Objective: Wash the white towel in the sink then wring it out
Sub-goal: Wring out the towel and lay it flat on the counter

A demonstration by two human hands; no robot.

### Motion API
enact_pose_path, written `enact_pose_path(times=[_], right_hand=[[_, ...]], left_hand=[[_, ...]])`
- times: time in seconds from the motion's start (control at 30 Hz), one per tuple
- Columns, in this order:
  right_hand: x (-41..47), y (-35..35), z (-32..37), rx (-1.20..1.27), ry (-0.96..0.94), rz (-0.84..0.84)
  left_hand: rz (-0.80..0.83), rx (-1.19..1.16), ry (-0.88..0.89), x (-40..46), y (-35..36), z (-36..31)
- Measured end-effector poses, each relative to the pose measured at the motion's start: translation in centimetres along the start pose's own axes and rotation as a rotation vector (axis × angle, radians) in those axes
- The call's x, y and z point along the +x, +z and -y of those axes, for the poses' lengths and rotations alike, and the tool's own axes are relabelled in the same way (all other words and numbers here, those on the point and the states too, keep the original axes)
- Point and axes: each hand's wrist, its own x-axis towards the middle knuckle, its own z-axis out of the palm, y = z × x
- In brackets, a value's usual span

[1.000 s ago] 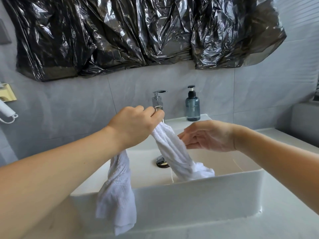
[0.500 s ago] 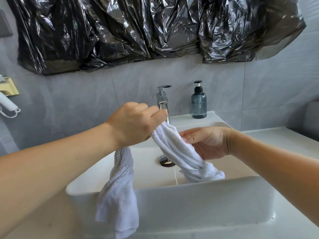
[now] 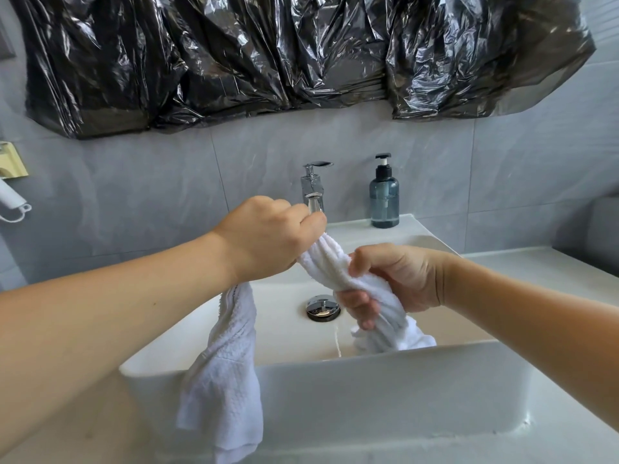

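Both hands hold the white towel [image 3: 330, 267] above the sink [image 3: 385, 393]. The left hand [image 3: 268, 239] is a closed fist around the towel's upper part, just in front of the chrome faucet [image 3: 313, 185]. From under this fist one end of the towel hangs down over the sink's near rim and drapes outside the front wall. The right hand [image 3: 392, 279] sits lower and to the right, its fingers curled tight round the cloth, which runs as a twisted rope between the two fists. Below the right hand the other end of the towel bunches inside the basin, close to the near wall. A thin thread of water runs down in the basin just left of that bunched end. The chrome drain plug [image 3: 322, 307] lies in the basin floor, left of the right hand. A blue-grey pump bottle [image 3: 384, 199] stands on the sink's back ledge, right of the faucet. Crumpled black plastic sheeting [image 3: 268, 55] covers the wall above.
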Motion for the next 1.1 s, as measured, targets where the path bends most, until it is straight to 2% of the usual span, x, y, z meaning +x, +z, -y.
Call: enact_pose_path(times=[0.07, 0.13, 0.2, 0.27, 0.37, 0.47, 0.53, 0.6, 0.67, 0.73, 0.83, 0.9, 1.0, 1.1], right_hand=[[-0.4, -0.4, 0.4, 0.03, 0.02, -0.044], [-0.6, -0.1, 0.9, -0.136, 0.061, -0.17], [-0.3, 0.8, 1.3, -0.43, 0.108, -0.398], [0.5, 1.2, 1.5, -0.772, 0.131, -0.67], [1.8, 0.9, 1.1, -1.337, 0.059, -0.958], [1.8, -0.3, 0.7, -1.745, -0.054, -1.03], [1.8, -1.5, 0.3, -1.903, -0.083, -1.0], [1.9, -3.2, -0.2, -2.048, -0.25, -0.958], [1.8, -4.5, -0.9, -2.091, -0.349, -0.947], [1.8, -5.4, -1.7, -2.082, -0.409, -0.945], [1.5, -6.3, -2.9, -2.11, -0.464, -0.977], [1.1, -6.4, -2.7, -2.132, -0.461, -1.005], [-0.1, -5.2, -2.1, -2.015, -0.15, -0.885], [-2.0, -4.0, -1.7, -1.724, -0.02, -0.706]], left_hand=[[0.062, -0.031, -0.047, -0.1, 0.2, 0.0], [0.143, -0.044, -0.081, 0.5, -0.1, -0.7], [0.368, -0.008, -0.169, 1.4, -1.0, -1.7], [0.568, -0.068, -0.333, 2.5, -1.1, -2.6], [0.701, -0.295, -0.553, 3.6, -0.3, -3.2], [0.829, -0.666, -0.733, 4.0, 1.1, -3.7], [0.905, -0.949, -0.835, 4.2, 1.8, -4.4], [0.996, -1.247, -0.968, 4.1, 2.8, -5.1], [1.148, -1.527, -1.059, 3.8, 3.7, -5.5], [1.24, -1.734, -1.007, 3.4, 4.7, -6.1], [1.208, -1.903, -0.929, 2.6, 5.6, -6.7], [1.075, -1.97, -0.892, 2.4, 5.7, -6.8], [0.864, -1.811, -0.878, 1.6, 5.3, -7.1], [0.868, -1.506, -0.827, 0.7, 4.4, -7.5]])
